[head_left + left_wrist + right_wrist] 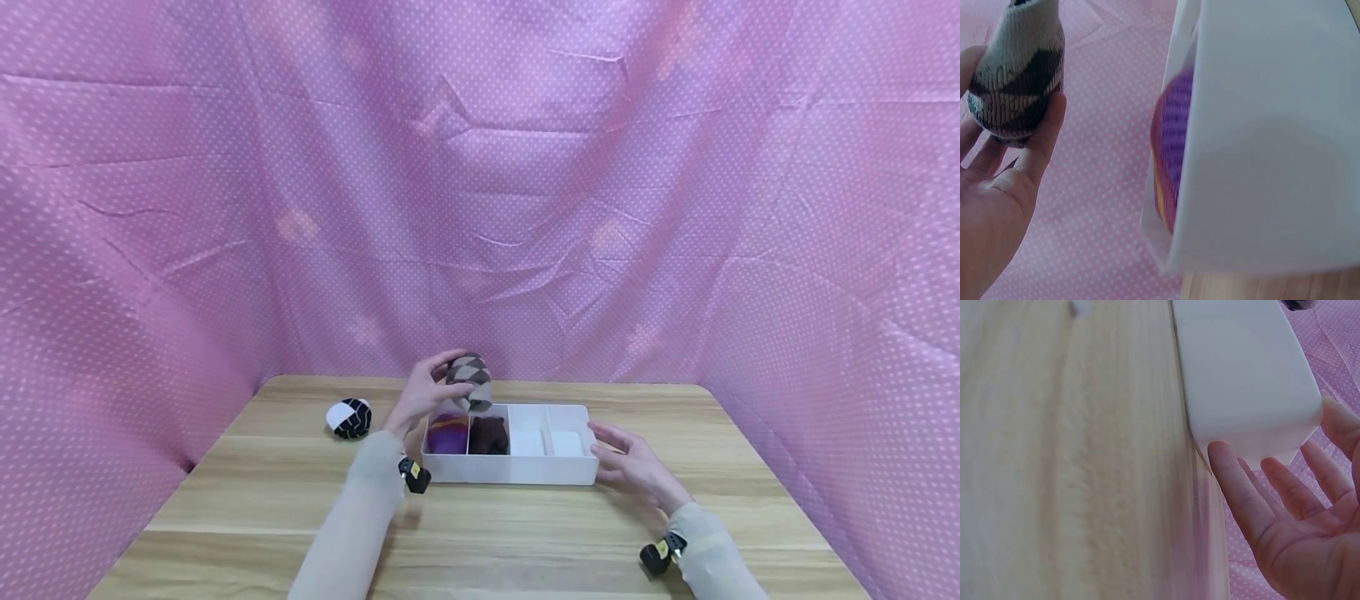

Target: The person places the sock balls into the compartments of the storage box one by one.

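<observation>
The grey argyle sock ball [470, 382] is gripped by the curled fingers of the left hand [422, 397] above the white divided box [510, 479]. The right hand [633, 467], fingers extended, is held at the box's right end.

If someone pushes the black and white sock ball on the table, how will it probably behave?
The black and white sock ball looks rounded, so it would probably roll a little. Being bundled fabric, it likely feels soft and light, and should stop soon on the wooden table. Nothing touches it.
</observation>
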A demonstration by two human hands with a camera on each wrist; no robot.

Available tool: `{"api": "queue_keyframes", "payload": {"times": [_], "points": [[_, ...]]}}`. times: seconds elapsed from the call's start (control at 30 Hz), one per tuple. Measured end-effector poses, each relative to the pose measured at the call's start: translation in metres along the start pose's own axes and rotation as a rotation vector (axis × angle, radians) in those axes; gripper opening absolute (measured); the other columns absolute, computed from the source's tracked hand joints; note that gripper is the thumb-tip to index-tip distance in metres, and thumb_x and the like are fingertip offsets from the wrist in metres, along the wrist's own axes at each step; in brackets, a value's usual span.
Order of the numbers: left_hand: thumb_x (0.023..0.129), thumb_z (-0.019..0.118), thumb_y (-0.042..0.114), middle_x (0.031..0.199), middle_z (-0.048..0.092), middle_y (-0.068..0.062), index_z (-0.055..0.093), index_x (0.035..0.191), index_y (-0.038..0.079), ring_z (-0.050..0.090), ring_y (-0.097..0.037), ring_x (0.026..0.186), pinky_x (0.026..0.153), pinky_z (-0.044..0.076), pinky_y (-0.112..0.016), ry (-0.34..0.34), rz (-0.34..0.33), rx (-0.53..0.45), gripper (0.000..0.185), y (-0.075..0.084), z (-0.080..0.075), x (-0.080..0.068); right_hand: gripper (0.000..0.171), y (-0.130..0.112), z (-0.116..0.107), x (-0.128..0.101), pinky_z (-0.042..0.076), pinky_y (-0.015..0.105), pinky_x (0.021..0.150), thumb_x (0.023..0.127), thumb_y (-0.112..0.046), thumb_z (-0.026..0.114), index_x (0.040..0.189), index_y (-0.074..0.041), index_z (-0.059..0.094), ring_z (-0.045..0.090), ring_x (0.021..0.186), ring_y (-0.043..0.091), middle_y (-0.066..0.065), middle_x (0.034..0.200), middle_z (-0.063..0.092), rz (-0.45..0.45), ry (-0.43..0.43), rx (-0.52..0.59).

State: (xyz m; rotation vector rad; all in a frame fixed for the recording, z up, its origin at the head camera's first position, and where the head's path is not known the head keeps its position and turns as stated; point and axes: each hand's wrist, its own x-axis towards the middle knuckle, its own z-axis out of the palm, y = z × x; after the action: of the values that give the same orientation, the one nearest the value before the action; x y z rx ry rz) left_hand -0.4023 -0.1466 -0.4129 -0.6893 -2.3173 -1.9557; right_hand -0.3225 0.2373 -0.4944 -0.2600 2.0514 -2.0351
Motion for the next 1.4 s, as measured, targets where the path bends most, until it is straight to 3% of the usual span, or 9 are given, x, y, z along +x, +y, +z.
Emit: {"api": "queue_keyframes", "payload": {"times": [0.23, 0.57, 0.77, 1.03, 1.4], "points": [[0.079, 0.08, 0.007, 0.134, 0.058, -0.018, 0.055, 0.138, 0.013, 0.058, -0.029, 0.117, 0.089, 0.055, -0.033, -0.045, -0.004, -0.093, 0.064, 0.002, 0.019, 0.001, 0.066, -0.002, 0.001, -0.001, 0.05, 0.047, 0.098, 0.098, -0.012, 0.059, 0.154, -0.002, 0.024, 0.058, 0.118, 0.023, 0.027, 0.159, 0.016, -0.002, -0.001, 0.015], [0.077, 0.082, 0.008, 0.128, 0.062, -0.018, 0.059, 0.136, 0.018, 0.06, -0.029, 0.113, 0.086, 0.057, -0.039, -0.091, -0.047, -0.107, 0.063, -0.003, 0.05, 0.005, 0.066, -0.001, 0.0, -0.001, 0.051, 0.047, 0.097, 0.098, -0.013, 0.06, 0.153, -0.003, 0.025, 0.058, 0.118, 0.024, 0.027, 0.159, 0.017, 0.005, 0.006, 0.004], [0.078, 0.08, 0.006, 0.126, 0.063, -0.017, 0.058, 0.135, 0.012, 0.06, -0.024, 0.111, 0.087, 0.055, -0.033, -0.166, 0.002, -0.029, 0.061, -0.007, 0.071, 0.007, 0.069, -0.001, 0.0, -0.002, 0.052, 0.045, 0.097, 0.096, -0.017, 0.063, 0.153, -0.004, 0.026, 0.058, 0.118, 0.024, 0.026, 0.159, 0.018, 0.011, 0.016, -0.001], [0.078, 0.081, 0.007, 0.125, 0.063, -0.013, 0.06, 0.134, 0.012, 0.061, -0.02, 0.105, 0.085, 0.053, -0.027, -0.199, 0.04, 0.017, 0.06, -0.018, 0.09, 0.008, 0.068, -0.001, 0.001, -0.002, 0.051, 0.046, 0.098, 0.097, -0.013, 0.06, 0.154, -0.003, 0.024, 0.056, 0.122, 0.028, 0.027, 0.159, 0.017, 0.013, 0.004, 0.011], [0.075, 0.083, 0.005, 0.132, 0.06, -0.011, 0.061, 0.133, 0.012, 0.059, -0.018, 0.102, 0.087, 0.05, -0.028, -0.18, 0.061, 0.055, 0.063, -0.025, 0.102, 0.008, 0.071, -0.001, 0.001, -0.002, 0.051, 0.047, 0.098, 0.096, -0.014, 0.062, 0.154, -0.002, 0.023, 0.058, 0.119, 0.026, 0.028, 0.159, 0.017, 0.01, -0.006, 0.012]]}}
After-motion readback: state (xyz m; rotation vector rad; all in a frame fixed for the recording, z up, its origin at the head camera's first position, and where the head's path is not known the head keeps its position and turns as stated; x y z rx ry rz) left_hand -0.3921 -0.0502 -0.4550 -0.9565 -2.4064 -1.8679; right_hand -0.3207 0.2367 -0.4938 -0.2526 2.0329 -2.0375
